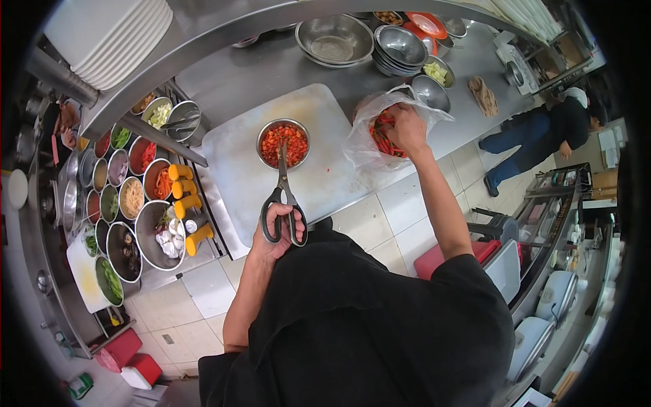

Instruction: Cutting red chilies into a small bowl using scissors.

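My left hand [279, 229] grips the black handles of a pair of kitchen scissors [283, 178], its blade tips down in the chopped red chillies [291, 140]. These lie in a round stainless steel bowl [261, 158] on a white plastic cutting board [239, 203]. To the right, my right hand [404, 127] reaches into a clear plastic bag [358, 140] of whole red and green chillies [384, 142]. Its fingertips are hidden among them, so a hold on any chilli cannot be made out. A small red scrap [328, 170] lies on the board.
At left stand several metal containers of cut vegetables, including a large pot of garlic [170, 244], beside yellow-handled tools [183, 188]. Stacked steel bowls [402, 46] and a brown cloth [483, 96] sit on the steel counter. A shelf edge [203, 38] crosses above. Another person [539, 129] stands at right.
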`<action>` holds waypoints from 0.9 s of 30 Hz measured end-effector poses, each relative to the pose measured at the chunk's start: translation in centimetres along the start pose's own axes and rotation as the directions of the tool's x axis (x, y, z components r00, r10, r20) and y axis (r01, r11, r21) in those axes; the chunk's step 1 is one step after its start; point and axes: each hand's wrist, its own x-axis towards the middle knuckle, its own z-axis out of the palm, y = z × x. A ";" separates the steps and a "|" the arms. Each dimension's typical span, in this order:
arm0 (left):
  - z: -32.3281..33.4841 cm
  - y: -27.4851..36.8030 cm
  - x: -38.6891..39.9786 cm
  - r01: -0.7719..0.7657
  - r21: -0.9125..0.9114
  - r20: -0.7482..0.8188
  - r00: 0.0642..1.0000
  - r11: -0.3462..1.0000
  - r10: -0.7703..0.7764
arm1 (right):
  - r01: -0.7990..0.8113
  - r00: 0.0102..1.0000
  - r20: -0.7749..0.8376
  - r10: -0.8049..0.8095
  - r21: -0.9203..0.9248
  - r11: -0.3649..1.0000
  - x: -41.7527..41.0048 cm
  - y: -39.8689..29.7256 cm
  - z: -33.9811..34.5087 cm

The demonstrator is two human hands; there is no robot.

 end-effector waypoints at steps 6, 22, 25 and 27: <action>0.1 0.1 0.0 0.009 -0.010 -0.010 1.000 1.000 -0.009 | 0.060 0.996 0.068 -0.056 -0.052 0.997 0.6 -1.0 -0.9; -0.2 0.3 0.2 -0.003 -0.019 0.014 1.000 1.000 0.003 | -0.086 0.977 -0.094 0.190 0.645 0.759 -2.8 0.7 -2.2; -0.3 0.2 0.4 -0.003 -0.010 0.016 1.000 1.000 0.003 | -0.097 0.974 -0.098 0.202 0.629 0.771 -3.6 1.1 -1.4; -0.2 0.2 0.4 -0.004 -0.013 0.020 1.000 1.000 0.004 | -0.055 0.969 -0.166 0.181 0.571 0.819 -3.9 1.1 -1.5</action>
